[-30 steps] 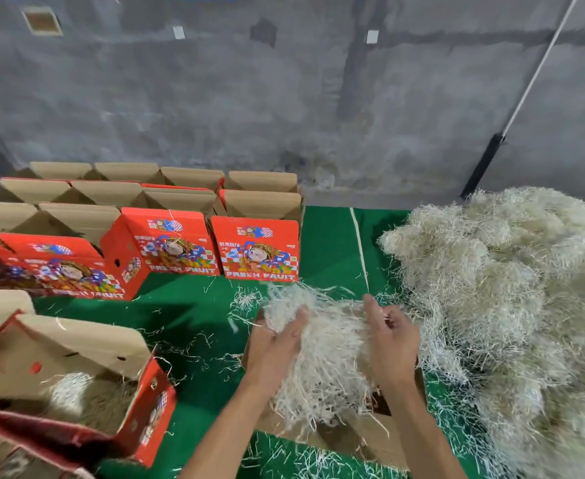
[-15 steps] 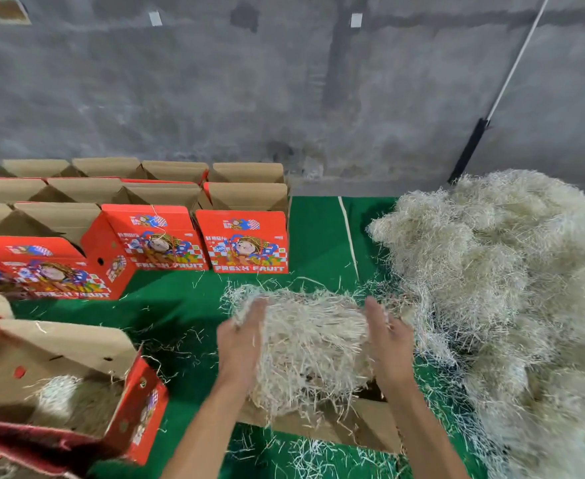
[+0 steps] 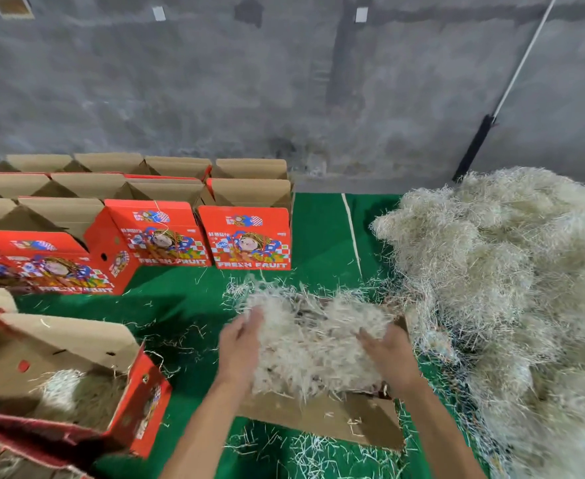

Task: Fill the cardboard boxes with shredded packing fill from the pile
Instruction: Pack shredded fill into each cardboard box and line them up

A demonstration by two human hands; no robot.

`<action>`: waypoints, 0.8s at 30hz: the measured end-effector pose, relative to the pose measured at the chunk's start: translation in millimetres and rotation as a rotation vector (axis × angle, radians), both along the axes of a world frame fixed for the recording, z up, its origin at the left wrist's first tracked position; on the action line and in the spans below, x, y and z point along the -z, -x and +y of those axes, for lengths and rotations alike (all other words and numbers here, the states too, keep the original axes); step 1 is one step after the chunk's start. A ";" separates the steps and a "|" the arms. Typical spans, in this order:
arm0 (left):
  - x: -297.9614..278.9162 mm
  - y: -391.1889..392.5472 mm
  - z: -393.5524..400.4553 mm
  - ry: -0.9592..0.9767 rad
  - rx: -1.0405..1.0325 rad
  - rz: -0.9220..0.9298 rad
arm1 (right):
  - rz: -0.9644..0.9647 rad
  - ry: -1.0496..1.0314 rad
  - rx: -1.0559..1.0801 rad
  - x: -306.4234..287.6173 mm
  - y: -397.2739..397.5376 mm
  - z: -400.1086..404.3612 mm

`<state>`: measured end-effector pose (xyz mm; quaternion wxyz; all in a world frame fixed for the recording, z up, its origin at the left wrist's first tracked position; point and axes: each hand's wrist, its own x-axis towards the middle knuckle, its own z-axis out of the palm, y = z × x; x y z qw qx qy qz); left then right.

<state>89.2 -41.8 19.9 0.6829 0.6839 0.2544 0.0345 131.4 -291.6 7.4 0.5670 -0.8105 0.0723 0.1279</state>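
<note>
An open cardboard box [image 3: 322, 418] lies on the green table in front of me, heaped with pale shredded fill [image 3: 313, 344]. My left hand [image 3: 241, 344] presses against the left side of that heap with fingers nearly straight. My right hand [image 3: 387, 354] lies flat on the heap's right side, fingers spread. The big pile of shredded fill [image 3: 505, 288] covers the right part of the table, just beside the box.
A red box [image 3: 77, 385] holding some fill sits at the lower left. Several open red "FRESH FRUIT" boxes [image 3: 246, 233] stand in rows at the back left. Loose shreds litter the green cloth [image 3: 322, 229]. A grey wall stands behind.
Both hands have dropped lower and spread wider over the fill, flattening the clump down into the box. The heap is lower and broader than before.
</note>
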 end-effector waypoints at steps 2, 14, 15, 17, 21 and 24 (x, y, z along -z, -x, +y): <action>3.8 0.1 28.1 -0.079 0.003 -0.052 | 0.006 -0.049 0.127 0.7 -4.7 -29.7; 11.0 5.3 15.5 -0.539 0.318 -0.105 | -0.113 0.330 -0.308 -18.7 3.7 -25.6; 12.2 4.2 15.7 -0.540 0.338 -0.107 | -0.163 0.388 -0.306 -14.7 3.4 -25.1; 15.7 -0.1 11.8 -0.636 0.348 -0.170 | -0.272 0.439 -0.252 -9.7 2.4 -16.8; 26.9 -19.5 -13.5 -0.780 0.351 -0.314 | -0.372 0.471 -0.194 4.2 -5.3 17.4; 44.8 -30.3 -30.8 -0.754 0.627 -0.129 | -0.156 0.590 -0.460 28.2 -9.6 42.9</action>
